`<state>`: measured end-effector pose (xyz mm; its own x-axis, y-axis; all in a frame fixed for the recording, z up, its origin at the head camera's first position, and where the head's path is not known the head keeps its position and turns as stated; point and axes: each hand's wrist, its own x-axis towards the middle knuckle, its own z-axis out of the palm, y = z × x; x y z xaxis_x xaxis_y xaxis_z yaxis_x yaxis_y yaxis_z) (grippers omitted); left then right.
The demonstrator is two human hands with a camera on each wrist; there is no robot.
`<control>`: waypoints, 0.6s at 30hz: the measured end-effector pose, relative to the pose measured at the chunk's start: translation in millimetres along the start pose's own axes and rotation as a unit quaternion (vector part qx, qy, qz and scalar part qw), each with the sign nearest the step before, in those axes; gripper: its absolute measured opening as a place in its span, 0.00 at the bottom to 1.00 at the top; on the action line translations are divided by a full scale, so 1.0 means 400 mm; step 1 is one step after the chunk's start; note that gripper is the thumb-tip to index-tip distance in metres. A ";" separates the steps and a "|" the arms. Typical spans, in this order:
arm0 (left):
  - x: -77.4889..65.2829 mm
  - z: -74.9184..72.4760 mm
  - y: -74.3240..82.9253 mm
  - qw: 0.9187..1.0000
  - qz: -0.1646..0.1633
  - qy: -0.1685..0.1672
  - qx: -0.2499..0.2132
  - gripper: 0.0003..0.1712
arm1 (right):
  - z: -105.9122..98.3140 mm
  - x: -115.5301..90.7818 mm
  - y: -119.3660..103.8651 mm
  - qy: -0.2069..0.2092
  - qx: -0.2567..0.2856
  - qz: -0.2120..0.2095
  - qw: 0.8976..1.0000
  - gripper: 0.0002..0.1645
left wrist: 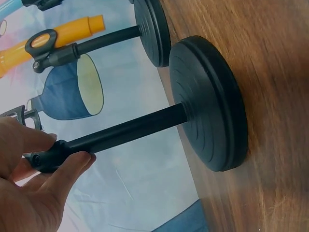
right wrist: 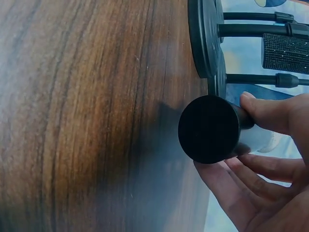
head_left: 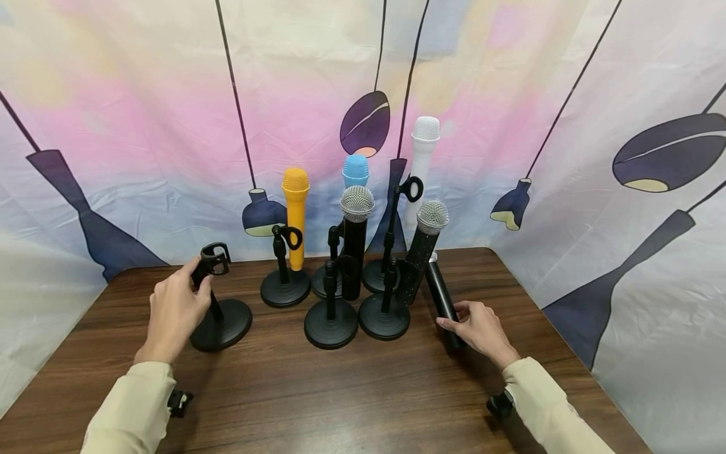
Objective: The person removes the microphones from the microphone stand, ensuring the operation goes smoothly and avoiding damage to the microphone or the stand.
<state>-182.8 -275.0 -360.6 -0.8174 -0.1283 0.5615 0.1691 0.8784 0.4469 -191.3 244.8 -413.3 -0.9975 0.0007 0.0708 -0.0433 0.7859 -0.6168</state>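
A cloth backdrop painted with hanging lamps rises behind and to both sides of a brown wooden table. Two pale sleeves reach in from the near side, one at the left and one at the right. The leftmost stand is set apart from five other stands, which are grouped towards the far middle of the table. Among that group rise a tall white microphone, a yellow microphone, a silver-headed microphone, a glittery microphone leaning right, and a blue microphone, partly hidden.

The plain black microphone is right of the group, its long axis slanting away from the person and a little to the left — blunt end near, pale tip far, just beside the glittery one. Whether that tip touches the table, I cannot tell. The leftmost stand's post is near upright, so the two axes do not line up, and the grouped stands come between them.

The right hand grips the plain black microphone close to its blunt end, thumb on one side and fingers on the other; it is much the nearer hand to it. The left hand pinches the leftmost stand high on its neck — right below the clip, the smallest piece here, well apart from the microphone in the right hand.
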 end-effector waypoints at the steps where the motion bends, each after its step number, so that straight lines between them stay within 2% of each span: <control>1: 0.003 0.000 -0.002 1.000 -0.003 -0.004 -0.001 0.27 | 0.001 0.001 0.001 -0.001 -0.001 0.001 1.000 0.36; 6: 0.018 0.002 -0.015 1.000 -0.013 -0.016 -0.004 0.28 | 0.007 0.006 0.003 -0.012 -0.010 -0.001 1.000 0.32; 18: 0.043 0.006 -0.035 1.000 -0.014 -0.015 -0.015 0.28 | 0.017 0.012 0.008 -0.019 -0.029 0.005 0.999 0.28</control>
<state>-200.7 -288.5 -358.9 -0.8379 -0.1391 0.5278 0.1612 0.8608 0.4827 -196.7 242.9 -420.3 -0.9993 -0.0144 0.0341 -0.0314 0.8204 -0.5709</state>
